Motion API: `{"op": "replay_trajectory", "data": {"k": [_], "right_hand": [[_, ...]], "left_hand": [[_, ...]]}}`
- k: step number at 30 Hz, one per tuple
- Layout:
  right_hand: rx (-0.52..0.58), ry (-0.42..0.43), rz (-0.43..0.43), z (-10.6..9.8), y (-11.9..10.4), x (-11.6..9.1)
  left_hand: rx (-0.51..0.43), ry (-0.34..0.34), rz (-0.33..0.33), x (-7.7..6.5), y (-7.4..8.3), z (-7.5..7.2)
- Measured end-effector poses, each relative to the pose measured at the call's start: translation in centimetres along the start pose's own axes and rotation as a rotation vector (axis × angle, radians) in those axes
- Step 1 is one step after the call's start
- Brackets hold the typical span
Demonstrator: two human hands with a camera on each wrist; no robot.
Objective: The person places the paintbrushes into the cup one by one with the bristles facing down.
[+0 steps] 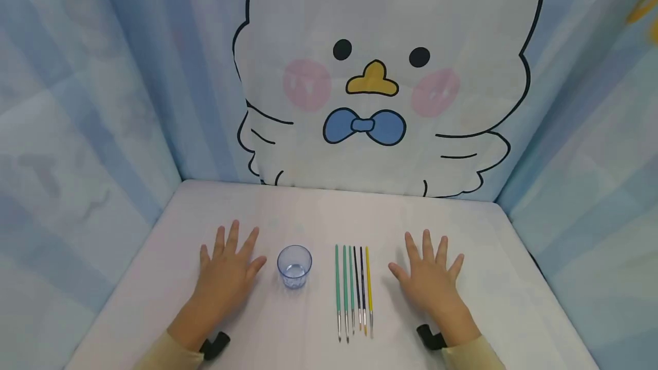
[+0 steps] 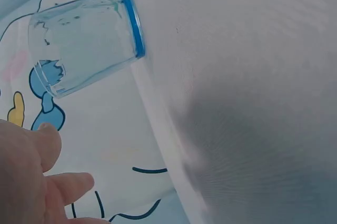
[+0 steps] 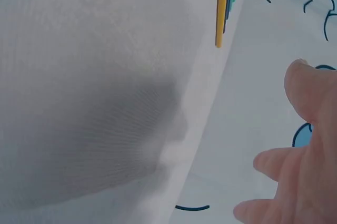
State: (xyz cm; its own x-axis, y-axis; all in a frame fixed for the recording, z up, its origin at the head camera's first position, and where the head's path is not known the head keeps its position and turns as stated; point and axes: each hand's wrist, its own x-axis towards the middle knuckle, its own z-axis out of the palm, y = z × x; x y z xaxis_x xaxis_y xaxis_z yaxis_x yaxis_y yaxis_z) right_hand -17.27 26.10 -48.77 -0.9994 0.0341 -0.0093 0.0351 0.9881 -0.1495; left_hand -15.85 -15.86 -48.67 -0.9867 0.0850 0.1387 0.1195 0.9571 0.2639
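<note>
My left hand (image 1: 224, 278) is spread with straight fingers over the left part of the white table, holding nothing. Just to its right stands a clear bluish glass (image 1: 294, 267), upright and apart from the thumb; the left wrist view shows the glass (image 2: 84, 42) beyond the fingers. Several slim paintbrushes (image 1: 353, 284) lie side by side in the middle, bristles toward me. Their handles are green, dark and yellow. To the right of the brushes, my right hand (image 1: 432, 284) is also spread and holds nothing. In the right wrist view the yellow brush handle (image 3: 222, 10) shows near the top.
The white table (image 1: 308, 210) ends at a back curtain (image 1: 390, 170) printed with a white cartoon bird. Blue and white striped curtains close off the left (image 1: 77, 130) and right sides. A black wrist strap (image 1: 215, 346) sits at the left wrist, another (image 1: 430, 337) at the right.
</note>
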Motion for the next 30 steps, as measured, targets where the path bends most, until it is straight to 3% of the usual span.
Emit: {"op": "replay_trajectory", "data": {"k": [7,13,18,23,30], "right_hand": [[0.056,-0.006,-0.017,-1.1,-0.2,0.7],[0.091,0.012,-0.041,-1.4,-0.7,1.0],[0.115,0.030,-0.074,-1.2,-1.0,1.2],[0.146,0.050,-0.114,-1.0,-1.2,1.3],[0.314,0.112,-0.097,-0.8,-1.9,1.3]], "left_hand": [[-0.106,0.032,0.069,0.8,0.0,-0.5],[-0.219,0.010,0.059,0.6,0.0,-0.9],[-0.313,0.013,0.028,0.6,0.1,-1.1],[-0.464,0.018,-0.020,0.6,0.3,-1.2],[-0.581,-0.110,-0.150,0.4,0.6,-2.1]]}}
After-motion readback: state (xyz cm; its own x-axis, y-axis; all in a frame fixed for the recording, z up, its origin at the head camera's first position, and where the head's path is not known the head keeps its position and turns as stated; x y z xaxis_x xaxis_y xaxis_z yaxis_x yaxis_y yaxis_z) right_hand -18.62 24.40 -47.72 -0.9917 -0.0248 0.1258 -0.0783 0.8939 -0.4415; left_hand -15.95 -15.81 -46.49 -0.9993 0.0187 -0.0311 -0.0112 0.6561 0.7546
